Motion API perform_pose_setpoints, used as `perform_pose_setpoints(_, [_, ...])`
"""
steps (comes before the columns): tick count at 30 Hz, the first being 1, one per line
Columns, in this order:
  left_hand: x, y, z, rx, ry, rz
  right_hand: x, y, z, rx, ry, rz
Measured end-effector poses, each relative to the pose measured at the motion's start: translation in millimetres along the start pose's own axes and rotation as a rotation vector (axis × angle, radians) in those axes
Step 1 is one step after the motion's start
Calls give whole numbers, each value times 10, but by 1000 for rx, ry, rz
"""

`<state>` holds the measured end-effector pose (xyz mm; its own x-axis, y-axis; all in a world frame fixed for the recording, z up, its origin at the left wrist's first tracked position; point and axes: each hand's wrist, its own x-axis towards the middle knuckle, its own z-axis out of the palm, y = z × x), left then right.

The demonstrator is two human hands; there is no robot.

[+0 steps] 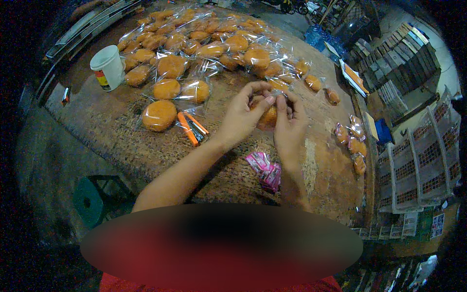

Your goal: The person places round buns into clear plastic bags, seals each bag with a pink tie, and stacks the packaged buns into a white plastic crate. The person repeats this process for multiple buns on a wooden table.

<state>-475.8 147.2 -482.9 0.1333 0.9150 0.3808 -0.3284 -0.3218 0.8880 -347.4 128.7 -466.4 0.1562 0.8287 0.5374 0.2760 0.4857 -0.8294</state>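
Note:
Between my two hands is a round orange-brown bun in a clear plastic bag. My left hand and my right hand pinch the top of that bag with thumbs and fingertips close together. An open orange stapler lies on the table left of my left wrist. Below my hands are pink printed paper labels in a loose pile. Bagged buns sit beside the stapler, and a large heap of bagged buns covers the table's far side.
A white plastic bucket stands at the far left, with a small cutter-like tool near the table's edge. Small bagged buns with pink labels lie at right. Stacked plastic crates flank the table; a green stool is lower left.

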Motion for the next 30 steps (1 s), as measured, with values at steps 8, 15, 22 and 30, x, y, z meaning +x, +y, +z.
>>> perform_pose_setpoints(8, [35,39,-67,-141,-22,-143,62,-3,-120,-323,-59,-395])
perform_pose_setpoints(15, [5,19,21,-51,-99,117,62,-77,-310,-421,-106,-354])
perform_pose_setpoints(22, [-4,9,-28,-165,259,-124,13,-36,-268,-73,-69,-97])
perform_pose_setpoints(30, [100,-241,-184,-230,344,-178,-872,-15,-605,-916,-513,-318])
